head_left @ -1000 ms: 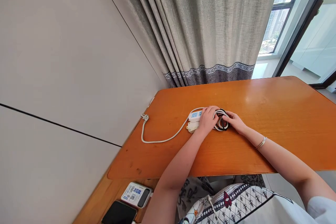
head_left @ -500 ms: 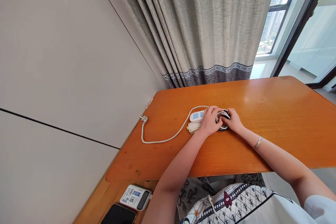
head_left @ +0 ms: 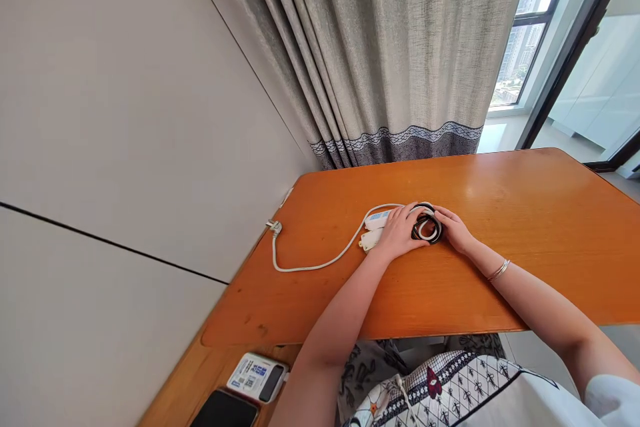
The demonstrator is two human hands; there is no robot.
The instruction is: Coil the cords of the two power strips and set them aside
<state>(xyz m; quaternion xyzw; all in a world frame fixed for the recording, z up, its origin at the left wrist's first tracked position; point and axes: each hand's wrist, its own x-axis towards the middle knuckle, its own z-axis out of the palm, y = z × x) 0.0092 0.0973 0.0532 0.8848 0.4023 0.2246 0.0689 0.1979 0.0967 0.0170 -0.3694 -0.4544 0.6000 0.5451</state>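
Observation:
Two white power strips lie side by side on the wooden table (head_left: 325,307); the far one (head_left: 377,219) shows blue socket faces, the near one (head_left: 370,240) is plainer. My left hand (head_left: 399,230) covers their right ends, its fingers and thumb curved around the left side of a round coil of black and white cable (head_left: 434,235). On the coil's upper right rim, my right hand (head_left: 454,230) grips with its fingers; its thumb is hidden. A white cord (head_left: 305,269) loops left from the strips to a plug (head_left: 274,225) at the table's left edge.
A white box-like device with a label (head_left: 256,377) and a black phone (head_left: 225,409) rest on a lower wooden surface at the near left. Pale wall panels (head_left: 125,113) rise on the left. A grey curtain (head_left: 400,47) hangs behind the table.
The coil has tilted, so its round opening now shows. My left hand has spread over the strips and coil, and my right fingers have straightened and shifted right. The strips have turned slightly.

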